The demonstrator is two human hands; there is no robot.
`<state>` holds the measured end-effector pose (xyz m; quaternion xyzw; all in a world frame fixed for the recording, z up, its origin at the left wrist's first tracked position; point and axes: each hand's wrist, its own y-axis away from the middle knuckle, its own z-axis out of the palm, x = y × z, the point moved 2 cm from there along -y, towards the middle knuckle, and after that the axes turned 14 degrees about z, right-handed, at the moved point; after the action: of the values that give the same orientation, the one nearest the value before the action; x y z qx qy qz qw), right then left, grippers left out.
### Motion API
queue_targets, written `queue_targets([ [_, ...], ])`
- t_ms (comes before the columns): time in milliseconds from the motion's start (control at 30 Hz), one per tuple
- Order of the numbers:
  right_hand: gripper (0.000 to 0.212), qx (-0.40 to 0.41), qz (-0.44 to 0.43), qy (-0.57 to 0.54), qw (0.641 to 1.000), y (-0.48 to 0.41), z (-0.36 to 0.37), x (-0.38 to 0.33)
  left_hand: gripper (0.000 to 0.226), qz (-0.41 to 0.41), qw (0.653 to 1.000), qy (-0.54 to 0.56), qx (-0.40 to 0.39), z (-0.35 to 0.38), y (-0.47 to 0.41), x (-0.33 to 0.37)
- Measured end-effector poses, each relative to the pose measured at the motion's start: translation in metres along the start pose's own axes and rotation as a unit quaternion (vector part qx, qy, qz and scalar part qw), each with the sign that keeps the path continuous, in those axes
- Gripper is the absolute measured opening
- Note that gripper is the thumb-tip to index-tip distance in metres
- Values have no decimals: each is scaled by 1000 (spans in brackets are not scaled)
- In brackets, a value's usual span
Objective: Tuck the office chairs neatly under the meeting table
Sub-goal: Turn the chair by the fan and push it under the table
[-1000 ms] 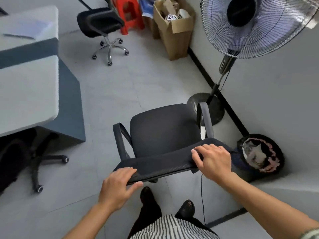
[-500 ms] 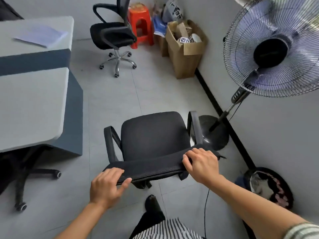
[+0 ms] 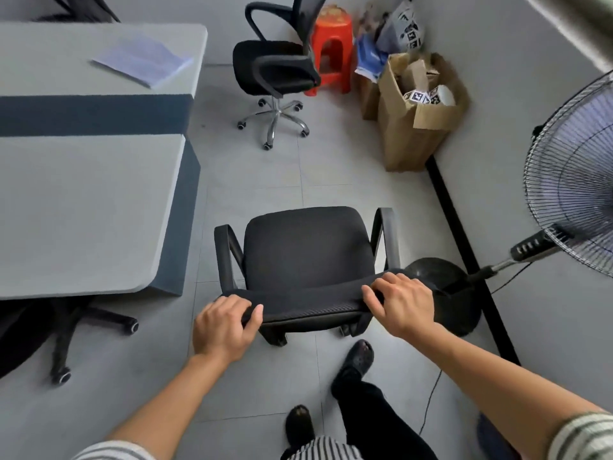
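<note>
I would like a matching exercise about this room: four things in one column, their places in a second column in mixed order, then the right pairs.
1. papers
2. red stool
3. fan
4. left hand

A. grips the near chair by its backrest
B. lie on the table
C. stands right of the near chair
D. stands behind the far chair

Pairs: 1-B, 2-D, 3-C, 4-A

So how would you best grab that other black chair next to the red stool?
Probably the top of its backrest, from the red stool side. The far chair faces the meeting table and stands on castors, so a push from behind should roll it in. The left hand and right hand grip the near chair the same way.
</note>
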<state>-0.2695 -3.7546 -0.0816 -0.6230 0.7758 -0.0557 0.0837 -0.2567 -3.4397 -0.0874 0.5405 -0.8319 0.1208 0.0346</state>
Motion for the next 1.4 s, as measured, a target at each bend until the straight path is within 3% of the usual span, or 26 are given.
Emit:
queue_targets([
  [767,44,-40,-196,-41,979,-410,84,-117,53,-210,977,-29,1,36,-253,-111],
  [1067,48,-69,-247,-9,967,-510,109,-180,60,-247,969,-30,-4,29,-312,-156],
  [1400,48,-96,-295,1,951,-559,121,-226,60,-279,959,-41,19,25,-340,-182],
])
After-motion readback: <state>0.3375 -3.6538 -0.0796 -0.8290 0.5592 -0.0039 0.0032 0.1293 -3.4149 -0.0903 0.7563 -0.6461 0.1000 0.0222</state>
